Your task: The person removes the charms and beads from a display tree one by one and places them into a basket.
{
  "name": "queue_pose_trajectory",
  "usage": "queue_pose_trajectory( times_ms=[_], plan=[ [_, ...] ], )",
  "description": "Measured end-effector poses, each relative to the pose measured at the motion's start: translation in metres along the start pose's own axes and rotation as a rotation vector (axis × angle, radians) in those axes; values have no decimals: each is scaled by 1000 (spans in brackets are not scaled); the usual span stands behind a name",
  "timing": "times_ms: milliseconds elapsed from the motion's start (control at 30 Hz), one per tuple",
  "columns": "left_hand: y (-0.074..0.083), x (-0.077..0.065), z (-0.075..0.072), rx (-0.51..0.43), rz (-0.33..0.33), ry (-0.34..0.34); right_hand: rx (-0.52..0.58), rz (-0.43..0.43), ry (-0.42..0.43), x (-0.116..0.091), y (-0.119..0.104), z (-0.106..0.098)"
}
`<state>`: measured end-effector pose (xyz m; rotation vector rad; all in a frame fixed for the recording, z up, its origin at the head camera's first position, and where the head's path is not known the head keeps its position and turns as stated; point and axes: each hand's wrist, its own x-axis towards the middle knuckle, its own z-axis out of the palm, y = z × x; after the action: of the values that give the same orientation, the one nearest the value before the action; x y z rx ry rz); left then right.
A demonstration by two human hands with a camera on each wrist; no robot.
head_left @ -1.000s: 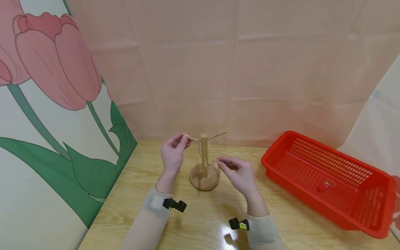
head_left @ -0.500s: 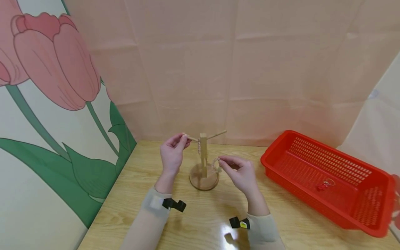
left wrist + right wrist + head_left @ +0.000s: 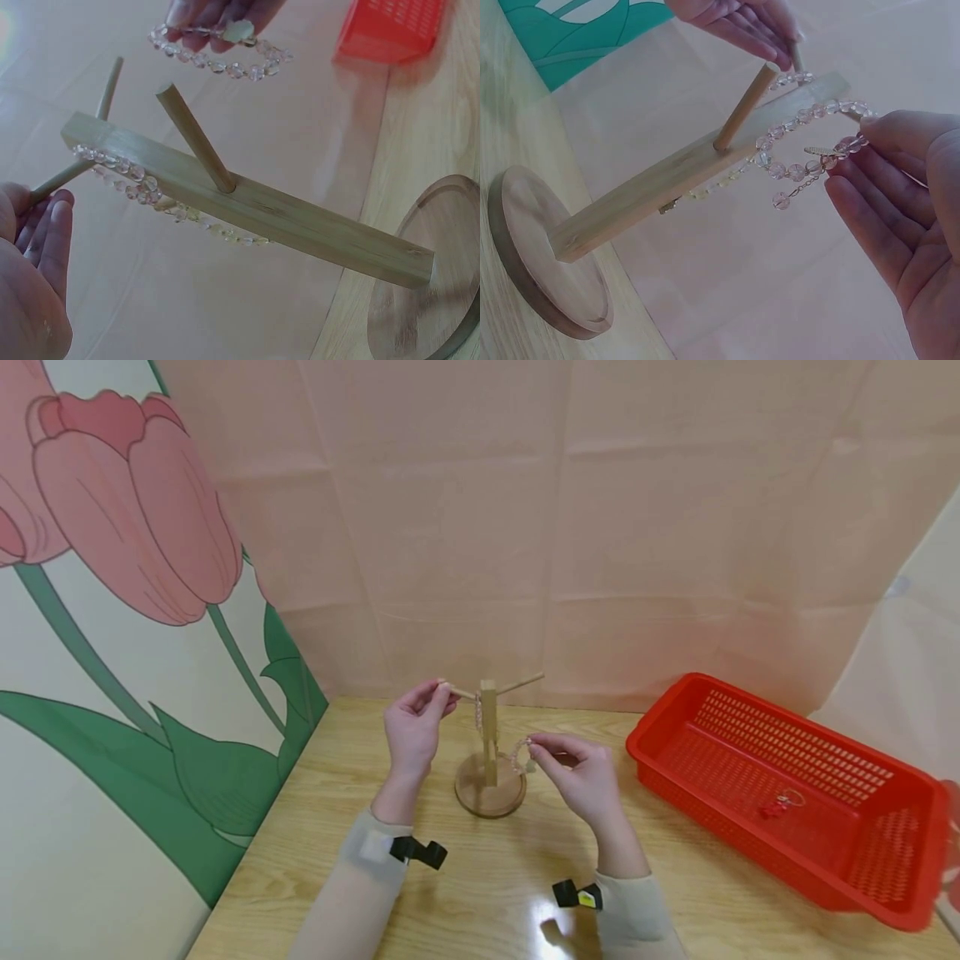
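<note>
A wooden stand (image 3: 489, 735) with a round base and several pegs stands upright on the table. My left hand (image 3: 412, 731) pinches the end of its upper left peg. Between the thumb and fingers of my right hand (image 3: 581, 777) is a bracelet (image 3: 802, 116) of clear pinkish beads, with a pale charm and a short chain. That loop is held in front of the stand, near a front peg (image 3: 195, 139), which does not pass through it in the left wrist view. Another beaded bracelet (image 3: 120, 169) hangs from the left peg. Yellowish beads (image 3: 225, 234) show behind the post.
To the right sits a red plastic basket (image 3: 705, 822) with perforated sides. Inside it lies a small red trinket with a ring (image 3: 776, 806). A pinkish sheet (image 3: 465, 527) covers the wall behind the wooden table (image 3: 465, 877). A tulip-patterned panel (image 3: 135, 518) borders the left.
My right hand has shifted slightly right with the bracelet, drawing it a little away from the post. My left hand stays on the peg.
</note>
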<state>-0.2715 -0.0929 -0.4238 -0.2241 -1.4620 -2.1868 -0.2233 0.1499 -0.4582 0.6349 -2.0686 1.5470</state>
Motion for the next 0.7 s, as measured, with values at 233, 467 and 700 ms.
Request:
queue_pose_trajectory(
  times_ms=[233, 467, 700],
  plan=[
    [-1, 0, 0, -1, -1, -6, -30, 15, 16, 1, -8, 0],
    [0, 0, 1, -6, -1, 0, -44, 19, 22, 4, -33, -4],
    [1, 0, 1, -9, 0, 8, -27, 6, 32, 4, -32, -5]
  ],
)
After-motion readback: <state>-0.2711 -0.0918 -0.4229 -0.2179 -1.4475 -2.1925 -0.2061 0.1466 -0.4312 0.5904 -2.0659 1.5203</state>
